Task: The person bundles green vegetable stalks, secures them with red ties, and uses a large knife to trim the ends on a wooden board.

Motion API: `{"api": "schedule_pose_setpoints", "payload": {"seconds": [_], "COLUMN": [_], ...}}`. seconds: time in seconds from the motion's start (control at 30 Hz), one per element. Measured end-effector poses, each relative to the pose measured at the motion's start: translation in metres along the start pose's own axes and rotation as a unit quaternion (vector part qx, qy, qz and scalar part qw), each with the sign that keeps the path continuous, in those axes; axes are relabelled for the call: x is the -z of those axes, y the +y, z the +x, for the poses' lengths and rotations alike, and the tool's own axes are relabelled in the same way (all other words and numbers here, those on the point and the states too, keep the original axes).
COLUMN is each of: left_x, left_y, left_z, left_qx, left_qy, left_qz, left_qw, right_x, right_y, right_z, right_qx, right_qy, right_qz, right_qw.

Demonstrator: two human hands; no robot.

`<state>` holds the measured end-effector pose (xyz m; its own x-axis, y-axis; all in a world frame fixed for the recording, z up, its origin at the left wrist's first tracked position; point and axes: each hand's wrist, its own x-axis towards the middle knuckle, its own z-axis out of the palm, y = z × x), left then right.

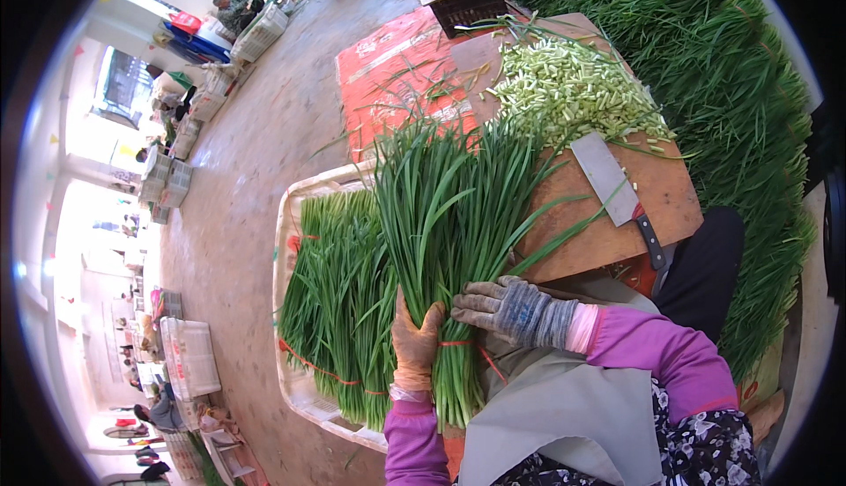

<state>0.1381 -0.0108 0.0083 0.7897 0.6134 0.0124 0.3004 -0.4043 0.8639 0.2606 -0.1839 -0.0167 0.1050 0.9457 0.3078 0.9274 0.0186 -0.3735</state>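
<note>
A tall bundle of garlic chives stands in front of me, leaves fanned upward and pale stems down. A red band circles it low on the stems. My left hand, in a brownish-orange glove, is closed around the bundle's left side just above that band. My right hand, in a grey knit glove, holds the bundle from the right, with its fingers laid across the leaves. The bundle's lower end is beside the grey apron. A loose red strip hangs right of the stems.
Left of the bundle, a pale plastic crate holds banded chives. A cleaver lies on a wooden board, beside chopped stems. More chives are heaped at right. Red sacking covers floor; people and crates line the far side.
</note>
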Motion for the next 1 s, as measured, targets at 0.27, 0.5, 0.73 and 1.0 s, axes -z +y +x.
{"api": "schedule_pose_setpoints", "payload": {"seconds": [0.27, 0.5, 0.73, 1.0], "left_x": [-0.003, -0.008, -0.011, -0.013], "left_y": [-0.009, -0.007, -0.002, 0.008], "left_z": [-0.007, -0.006, -0.007, -0.004], "left_qx": [0.081, 0.085, 0.095, 0.097], "left_qy": [0.028, 0.031, 0.038, 0.035], "left_qz": [-0.096, -0.121, -0.167, -0.128], "left_qw": [0.992, 0.989, 0.981, 0.986], "right_x": [-0.011, 0.028, 0.035, 0.043], "right_y": [0.011, 0.014, -0.006, 0.023], "right_z": [-0.001, 0.036, 0.036, 0.039], "right_qx": [0.012, -0.044, -0.121, -0.34], "right_qy": [0.076, -0.049, -0.058, -0.105], "right_qz": [0.095, 0.077, -0.006, 0.069], "right_qw": [0.992, 0.995, 0.991, 0.932]}}
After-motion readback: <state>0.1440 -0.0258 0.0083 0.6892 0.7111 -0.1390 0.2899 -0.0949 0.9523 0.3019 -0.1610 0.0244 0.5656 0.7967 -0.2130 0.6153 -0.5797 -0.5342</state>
